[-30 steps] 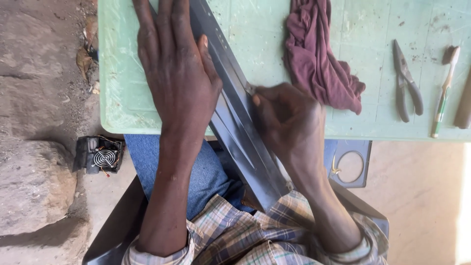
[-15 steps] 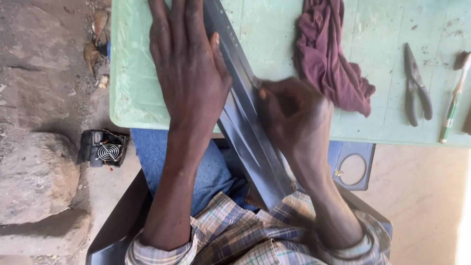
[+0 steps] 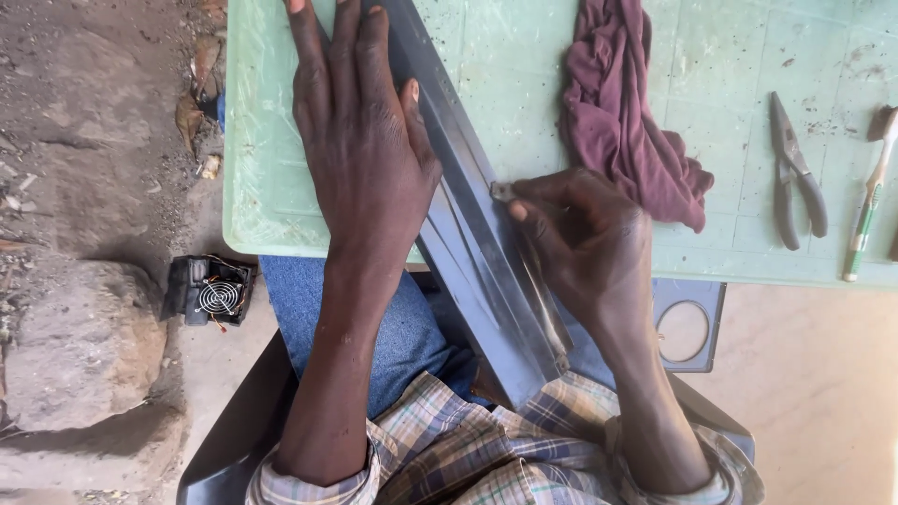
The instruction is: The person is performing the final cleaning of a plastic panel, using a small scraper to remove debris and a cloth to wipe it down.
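On the tabletop: a pale green cutting mat covers it, and its near edge ends just above the person's lap.
Metal strip: a long grey folded metal strip runs slantwise from the far edge of the mat, over the near edge, down to the lap.
Left hand: the left hand lies flat and spread, fingers straight, pressing the strip's left side against the mat; its grip is fully open and closes on nothing.
Right hand: the right hand is curled at the strip's right edge, its grip pinched tight on a small grey tool whose tip touches the strip; what kind of tool cannot be told.
Cloth: a maroon rag lies bunched just beyond the right hand, near it.
Right side: pliers and a green-handled brush lie well apart from the hands, with bare mat between.
Left side: a bare band of mat lies between the left hand and the mat's left edge.
Floor: a small black fan sits beside a stone, below the mat's corner.
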